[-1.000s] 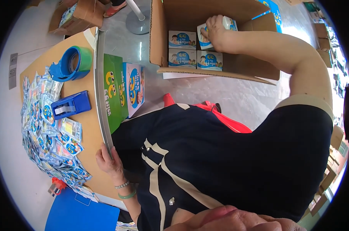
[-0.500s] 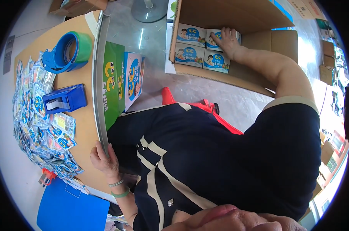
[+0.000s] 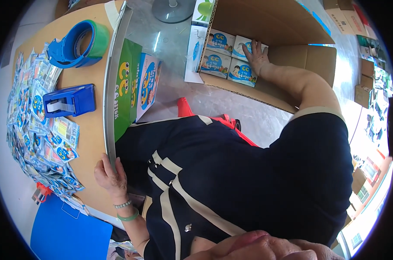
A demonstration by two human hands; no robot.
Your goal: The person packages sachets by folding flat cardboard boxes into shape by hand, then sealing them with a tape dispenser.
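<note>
My left hand point(image 3: 111, 177) grips the edge of the tan table point(image 3: 86, 143), with the thumb on one side of the rim and the fingers on the other. To the right, my right hand point(image 3: 259, 60) reaches into an open brown carton point(image 3: 320, 60). Its fingers are spread against the far right box of a group of small white-and-blue boxes point(image 3: 242, 74) packed in rows. That box is partly covered by my fingers, and the hand is not closed round it.
Many small sachets point(image 3: 27, 125) lie heaped on the table beside a blue tape dispenser point(image 3: 75, 102) and a larger dispenser with green tape point(image 3: 102, 41). Below the rim stand a green box point(image 3: 127, 82) and a blue-white box point(image 3: 146, 86). A blue seat point(image 3: 70, 229) is lower left, something red point(image 3: 184, 108) mid-floor.
The view has shifted slightly, moving the table left and the carton a little right. My right hand stays at the far right small box, its fingers slightly repositioned. My left hand remains on the table edge.
</note>
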